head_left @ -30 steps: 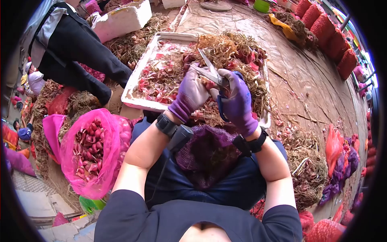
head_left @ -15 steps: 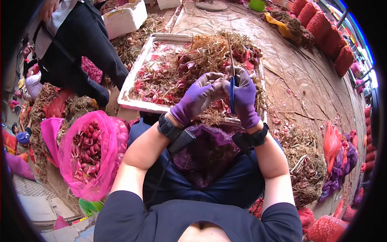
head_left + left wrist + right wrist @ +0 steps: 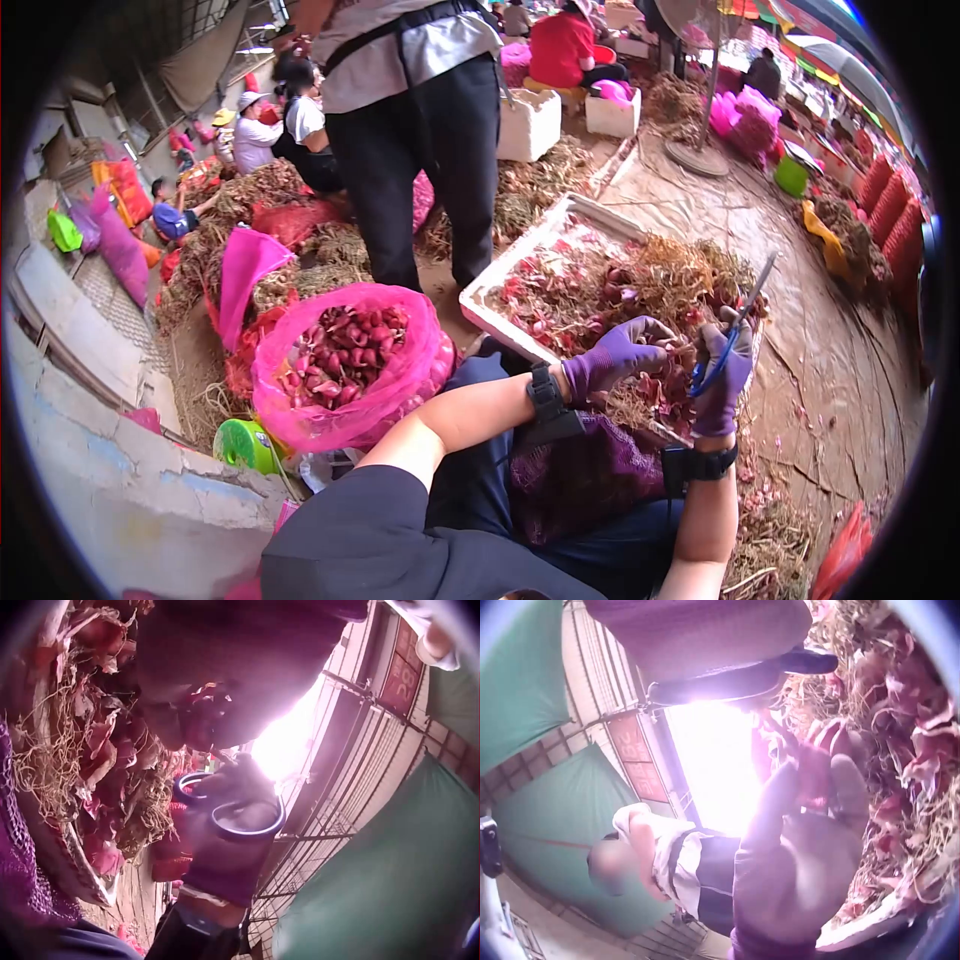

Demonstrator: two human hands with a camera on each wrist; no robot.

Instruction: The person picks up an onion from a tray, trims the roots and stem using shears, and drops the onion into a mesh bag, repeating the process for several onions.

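In the head view my gloved left hand (image 3: 615, 358) is at the tray's near side, fingertips close to the right hand. The right wrist view shows this left hand (image 3: 799, 862) pinching a reddish shallot bulb (image 3: 815, 776) between thumb and fingers. My gloved right hand (image 3: 722, 380) grips blue-handled scissors (image 3: 758, 288), blades pointing up and away. Both handle loops (image 3: 247, 819) show around the right hand (image 3: 229, 851) in the left wrist view. Below the hands lies a white tray (image 3: 505, 325) with dried stems, skins and bulbs. A purple mesh bag (image 3: 585, 475) is between the legs.
A pink bag (image 3: 275, 385) of peeled-looking red bulbs stands at left, beside a green container (image 3: 240, 445). Beyond it a person in dark trousers (image 3: 455, 150) stands near the tray. White foam boxes (image 3: 530, 125) and seated people are farther back; filled red sacks (image 3: 890, 220) line the right.
The head view has swung left and up, so hands and tray appear farther right. The scissors, spread across the left hand's fingers a second ago, are now held upright away from it.
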